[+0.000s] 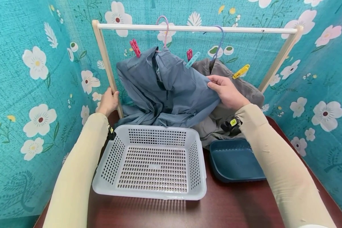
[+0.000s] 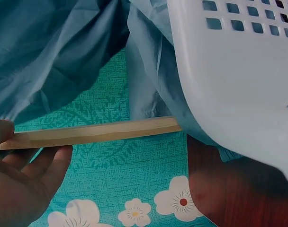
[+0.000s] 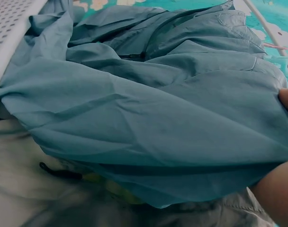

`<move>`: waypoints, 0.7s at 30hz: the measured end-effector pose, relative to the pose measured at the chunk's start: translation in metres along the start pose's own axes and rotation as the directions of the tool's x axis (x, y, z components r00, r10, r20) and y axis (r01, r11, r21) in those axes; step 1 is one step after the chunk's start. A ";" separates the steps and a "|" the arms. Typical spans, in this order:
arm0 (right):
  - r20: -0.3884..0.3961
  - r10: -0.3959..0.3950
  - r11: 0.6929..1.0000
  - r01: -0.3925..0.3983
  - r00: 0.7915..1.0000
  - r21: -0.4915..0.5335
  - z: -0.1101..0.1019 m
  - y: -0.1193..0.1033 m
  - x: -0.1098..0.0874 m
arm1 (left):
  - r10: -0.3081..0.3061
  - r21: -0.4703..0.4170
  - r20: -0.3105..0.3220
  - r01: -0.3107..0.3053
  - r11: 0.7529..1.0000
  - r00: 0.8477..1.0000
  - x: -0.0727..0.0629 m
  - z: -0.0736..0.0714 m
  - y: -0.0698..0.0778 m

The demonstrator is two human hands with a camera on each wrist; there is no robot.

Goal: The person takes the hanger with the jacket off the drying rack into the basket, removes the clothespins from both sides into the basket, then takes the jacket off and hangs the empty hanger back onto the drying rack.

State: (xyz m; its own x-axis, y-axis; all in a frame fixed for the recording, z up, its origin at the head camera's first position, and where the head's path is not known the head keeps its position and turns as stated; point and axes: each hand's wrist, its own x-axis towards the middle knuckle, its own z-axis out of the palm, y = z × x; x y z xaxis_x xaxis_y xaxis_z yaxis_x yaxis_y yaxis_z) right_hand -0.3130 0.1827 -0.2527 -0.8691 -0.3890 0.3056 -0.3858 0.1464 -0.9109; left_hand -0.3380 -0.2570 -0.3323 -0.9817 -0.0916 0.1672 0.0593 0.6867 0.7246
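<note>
A blue-grey zip jacket (image 1: 182, 82) hangs from a pink hanger (image 1: 167, 30) on the rack's white bar. My right hand (image 1: 226, 90) pinches its sleeve and holds the cloth out to the right; in the right wrist view the sleeve (image 3: 148, 123) spreads taut toward the fingers. My left hand (image 1: 108, 102) grips the left wooden post (image 1: 105, 57) of the rack, with the thumb on one side and fingers on the other in the left wrist view. One red clothespin (image 1: 135, 48) and one light-blue clothespin (image 1: 193, 60) sit at the jacket's shoulders. Its lower part bunches behind the basket.
A white perforated basket (image 1: 200, 177) stands in front on the dark red table (image 1: 216, 205). Right of it is a dark blue bin (image 1: 236, 161). A grey-brown jacket (image 1: 245, 85) hangs on a purple hanger (image 1: 223, 38), with a yellow clothespin (image 1: 241, 72). Floral cloth (image 1: 40, 120) surrounds the table.
</note>
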 end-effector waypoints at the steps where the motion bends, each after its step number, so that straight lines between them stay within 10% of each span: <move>1: 0.000 -0.006 1.000 0.006 1.000 0.006 -0.002 -0.001 -0.001 | -0.005 0.000 0.002 0.005 1.000 1.000 0.000 0.000 0.000; 21: 0.036 -0.081 0.980 0.074 0.996 0.183 -0.034 -0.007 -0.021 | -0.032 -0.008 0.001 0.032 0.999 0.999 0.001 0.003 0.000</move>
State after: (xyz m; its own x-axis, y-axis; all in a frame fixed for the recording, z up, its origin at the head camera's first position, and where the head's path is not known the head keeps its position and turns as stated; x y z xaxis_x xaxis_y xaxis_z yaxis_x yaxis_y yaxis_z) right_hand -0.3021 0.2205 -0.2435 -0.8232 -0.4318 0.3687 -0.3857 -0.0513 -0.9212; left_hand -0.3397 -0.2551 -0.3342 -0.9832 -0.1128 0.1433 0.0294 0.6776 0.7348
